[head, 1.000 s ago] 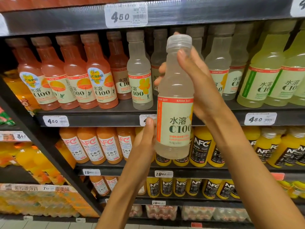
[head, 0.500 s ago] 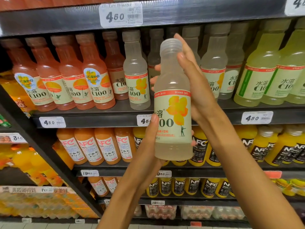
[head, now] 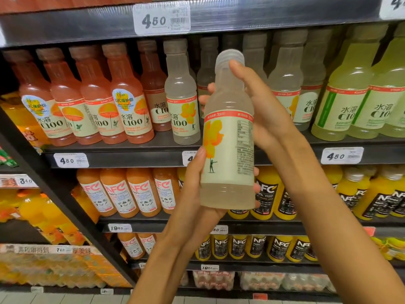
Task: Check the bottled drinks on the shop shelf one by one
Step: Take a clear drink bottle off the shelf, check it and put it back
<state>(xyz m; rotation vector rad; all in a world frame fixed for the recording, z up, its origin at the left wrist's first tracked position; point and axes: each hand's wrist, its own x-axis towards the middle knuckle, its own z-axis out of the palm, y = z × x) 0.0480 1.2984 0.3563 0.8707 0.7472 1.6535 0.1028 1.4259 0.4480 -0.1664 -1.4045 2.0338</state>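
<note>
Hands both grip our upright bottle (head: 228, 154): left hand (head: 195, 194) cups base, right hand (head: 260, 110) wraps neck, label's fine print unreadable.

- White price tag (head: 161, 18) reading 4.50 on the top rail.
- Price tag (head: 71, 160) reading 4.80, fixed to the rail further left.
- Another 4.50 price tag (head: 341, 155) on the same rail, to the right.
- 19.80 price tag (head: 119, 228) on the rail below.
- Egg cartons (head: 260, 280) along the bottom level.
- Orange-wrapped packs (head: 54, 270) in the neighbouring bay, lower left.
- Pale tiled floor (head: 65, 299) at the bottom edge.
</note>
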